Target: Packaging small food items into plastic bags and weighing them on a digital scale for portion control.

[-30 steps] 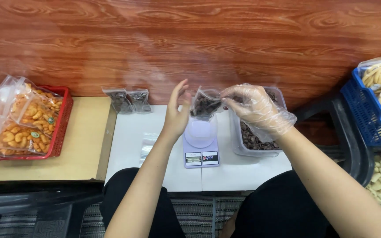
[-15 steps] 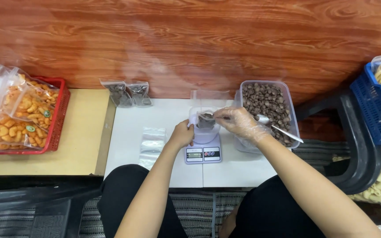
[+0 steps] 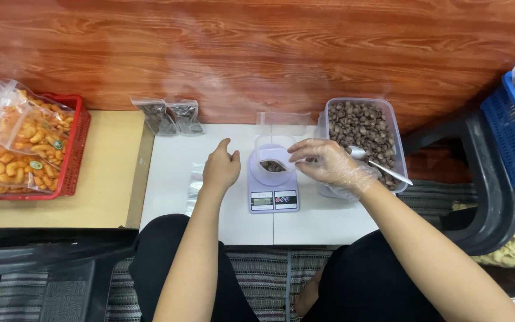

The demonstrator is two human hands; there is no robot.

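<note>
- Wooden wall panelling (image 3: 257, 53) fills the view beyond both our hands, and the white table (image 3: 323, 220) lies under them
- Beyond our right hand (image 3: 327, 164), the clear tub of brown cereal pieces (image 3: 362, 128) now shows in full; a second ago the raised hands and pouch covered part of it
- Between our hands, the small digital scale (image 3: 273, 191) now carries the clear pouch (image 3: 273, 161), which we were holding up in the air a second ago; it stands open with a few brown pieces inside
- Our gloved right hand rests at the pouch's right edge, fingers loosely curled and touching its rim, with a metal spoon (image 3: 382, 167) just behind it
- Our left hand (image 3: 220, 169) has let go and hovers half open just left of the scale, holding nothing
- That reads to us as filling paused for weighing
</note>
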